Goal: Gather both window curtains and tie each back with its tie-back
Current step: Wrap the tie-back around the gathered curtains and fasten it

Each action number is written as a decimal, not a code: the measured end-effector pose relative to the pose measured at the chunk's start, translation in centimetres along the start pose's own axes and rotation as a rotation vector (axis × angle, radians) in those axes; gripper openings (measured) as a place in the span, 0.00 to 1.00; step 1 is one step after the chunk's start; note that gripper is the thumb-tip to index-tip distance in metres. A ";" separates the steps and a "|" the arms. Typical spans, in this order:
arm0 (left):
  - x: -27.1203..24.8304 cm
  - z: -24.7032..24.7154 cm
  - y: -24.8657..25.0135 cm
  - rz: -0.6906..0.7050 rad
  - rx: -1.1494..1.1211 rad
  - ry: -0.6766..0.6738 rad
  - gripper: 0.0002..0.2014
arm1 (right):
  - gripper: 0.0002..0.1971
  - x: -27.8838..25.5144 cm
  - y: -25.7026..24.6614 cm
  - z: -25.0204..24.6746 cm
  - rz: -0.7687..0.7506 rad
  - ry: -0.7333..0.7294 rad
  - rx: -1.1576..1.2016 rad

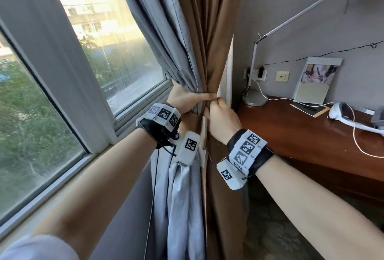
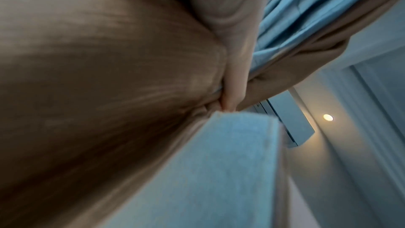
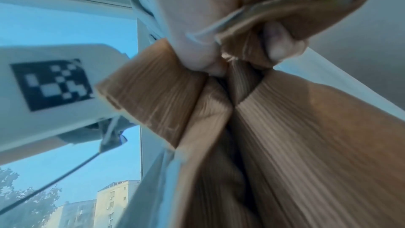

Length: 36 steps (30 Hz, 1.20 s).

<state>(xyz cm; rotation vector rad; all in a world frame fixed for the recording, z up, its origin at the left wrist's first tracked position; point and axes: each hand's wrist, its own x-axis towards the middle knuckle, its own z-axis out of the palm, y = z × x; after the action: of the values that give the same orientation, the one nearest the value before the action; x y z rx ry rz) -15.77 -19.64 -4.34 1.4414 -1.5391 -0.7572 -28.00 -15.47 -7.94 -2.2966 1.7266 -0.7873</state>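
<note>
The brown curtain [image 1: 209, 31] and its grey lining [image 1: 172, 31] hang bunched at the window's right edge. My left hand [image 1: 187, 98] wraps round the bunch at its narrowest point, fingers curled across the front. Right beside it, touching, my right hand [image 1: 218, 116] is closed in a fist on a brown strap. In the right wrist view, the ribbed brown tie-back [image 3: 153, 93] bands the gathered folds, and my right hand [image 3: 241, 49] pinches its end. The left wrist view shows one of my left fingers [image 2: 236, 75] pressed into the brown curtain [image 2: 109, 75].
The window [image 1: 62, 93] and its sill [image 1: 99, 155] lie on the left. A white trim strip [image 1: 227, 72] runs down just behind the curtain. The wooden desk [image 1: 301, 135] on the right carries a lamp [image 1: 254, 97], a picture frame [image 1: 315, 81] and a white headset [image 1: 342, 112].
</note>
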 end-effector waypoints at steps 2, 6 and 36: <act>0.2 0.1 -0.2 -0.030 0.001 0.064 0.39 | 0.17 0.0 0.2 0.1 -0.005 0.018 0.068; 0.6 0.7 -0.9 -0.066 0.049 0.204 0.46 | 0.27 0.2 2.8 -0.2 0.000 0.010 0.508; 0.3 -1.0 -1.4 -0.081 0.094 0.333 0.36 | 0.11 -3.9 7.3 -0.4 0.099 0.497 0.508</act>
<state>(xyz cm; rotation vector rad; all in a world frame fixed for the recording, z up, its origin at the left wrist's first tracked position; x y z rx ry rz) -14.24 -19.99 -5.10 1.6158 -1.2804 -0.4657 -35.16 -14.11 -11.95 -1.7554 1.5380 -1.6564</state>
